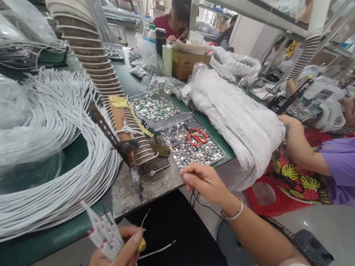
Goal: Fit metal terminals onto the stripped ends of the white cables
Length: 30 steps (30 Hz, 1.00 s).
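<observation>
Low in the head view, my left hand (120,254) is closed around a bundle of white cables (107,235) with reddish ends. A small yellow piece shows by its thumb, and a loose white cable end (162,249) sticks out to the right. My right hand (206,182) hovers at the bench edge, thumb and fingertips pinched together; whatever they hold, if anything, is too small to make out. Beside it lies a tray of small metallic parts (191,148), with red-handled snips (197,137) on top. Left of my right hand, a dark soldering-iron-like tool (134,173) points down at a stained board (157,187).
A thick coil of white cables (93,174) covers the left bench. A ribbed duct (87,47) slants down to the board. Wrapped white cables (234,118) lie at the right, near a person in a purple top (352,167). Green-and-silver parts (156,108) fill another tray.
</observation>
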Motion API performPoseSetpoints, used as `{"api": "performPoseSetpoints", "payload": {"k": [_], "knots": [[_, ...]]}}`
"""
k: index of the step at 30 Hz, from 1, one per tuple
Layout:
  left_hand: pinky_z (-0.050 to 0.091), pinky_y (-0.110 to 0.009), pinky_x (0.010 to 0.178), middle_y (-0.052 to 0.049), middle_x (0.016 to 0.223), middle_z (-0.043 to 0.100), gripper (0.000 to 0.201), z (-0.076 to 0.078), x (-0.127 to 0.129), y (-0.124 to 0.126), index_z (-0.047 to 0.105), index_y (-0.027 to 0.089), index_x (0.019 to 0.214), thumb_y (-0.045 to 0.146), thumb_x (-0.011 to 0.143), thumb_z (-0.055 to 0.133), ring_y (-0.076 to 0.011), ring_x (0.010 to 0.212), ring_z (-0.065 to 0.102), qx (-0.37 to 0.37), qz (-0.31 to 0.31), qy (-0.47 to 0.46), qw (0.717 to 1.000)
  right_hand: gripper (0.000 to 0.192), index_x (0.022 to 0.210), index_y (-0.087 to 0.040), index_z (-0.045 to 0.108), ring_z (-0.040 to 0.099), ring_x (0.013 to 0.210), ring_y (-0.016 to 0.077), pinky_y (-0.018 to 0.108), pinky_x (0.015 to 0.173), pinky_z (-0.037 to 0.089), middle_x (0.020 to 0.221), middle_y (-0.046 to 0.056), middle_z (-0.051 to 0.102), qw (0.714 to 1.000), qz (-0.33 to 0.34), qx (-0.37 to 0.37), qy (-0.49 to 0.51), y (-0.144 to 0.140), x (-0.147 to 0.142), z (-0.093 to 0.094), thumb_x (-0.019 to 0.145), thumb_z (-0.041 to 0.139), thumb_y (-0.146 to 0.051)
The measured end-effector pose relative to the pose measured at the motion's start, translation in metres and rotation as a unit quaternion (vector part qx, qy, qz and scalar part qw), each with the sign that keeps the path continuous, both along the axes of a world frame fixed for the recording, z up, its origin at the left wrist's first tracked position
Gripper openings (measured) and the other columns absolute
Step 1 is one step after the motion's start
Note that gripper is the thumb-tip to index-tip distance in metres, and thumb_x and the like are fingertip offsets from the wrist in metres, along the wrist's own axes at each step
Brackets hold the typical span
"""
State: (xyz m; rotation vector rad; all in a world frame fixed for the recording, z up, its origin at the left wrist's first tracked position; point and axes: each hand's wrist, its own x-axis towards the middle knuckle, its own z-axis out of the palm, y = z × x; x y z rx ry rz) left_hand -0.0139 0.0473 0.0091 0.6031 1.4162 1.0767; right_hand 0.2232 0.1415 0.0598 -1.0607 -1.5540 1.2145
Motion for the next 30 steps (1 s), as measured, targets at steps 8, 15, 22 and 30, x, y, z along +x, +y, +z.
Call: {"api": "performPoseSetpoints", "payload": {"k": [8,15,22,30], "knots": [[0.023,-0.02,0.044,0.007,0.045,0.039,0.029,0.011,0.002,-0.011,0.061,0.015,0.078,0.043,0.076,0.071,-0.006,0.043,0.031,0.037,-0.09,-0.015,0.995,0.013,0.092,-0.013,0.071,0.057,0.06,0.0068,0.017,0.056,0.047,0.076,0.001,0.06,0.992,0.081,-0.088,0.045,-0.073,-0.052,-0.023,0.086,0.062,-0.02],[0.027,-0.023,0.047,-0.002,0.082,0.059,0.027,0.011,0.002,-0.02,0.06,0.014,0.067,0.037,0.074,0.073,-0.006,0.051,0.037,0.055,-0.095,-0.019,0.994,0.012,0.09,-0.013,0.071,0.056,0.064,0.0085,0.019,0.059,0.045,0.076,0.001,0.063,0.993,0.08,-0.086,0.023,-0.082,-0.06,-0.028,0.084,0.063,-0.019],[0.041,-0.028,0.062,-0.007,0.087,0.066,0.025,0.004,-0.002,-0.019,0.063,0.016,0.063,0.037,0.075,0.07,-0.0186,0.074,0.055,0.091,-0.101,0.053,0.989,0.01,0.086,-0.013,0.071,0.054,0.06,0.0082,0.018,0.055,0.044,0.071,0.0,0.062,0.992,0.072,-0.105,0.018,-0.085,-0.061,-0.025,0.082,0.064,-0.019],[0.047,-0.035,0.078,-0.009,0.084,0.069,0.022,0.008,0.0,-0.017,0.066,0.018,0.061,0.036,0.074,0.069,-0.0243,0.083,0.062,0.105,-0.09,0.151,0.979,0.014,0.089,-0.013,0.067,0.055,0.064,0.01,0.021,0.059,0.044,0.074,0.002,0.061,0.993,0.08,0.055,-0.069,-0.079,-0.057,-0.024,0.091,0.058,-0.024]]}}
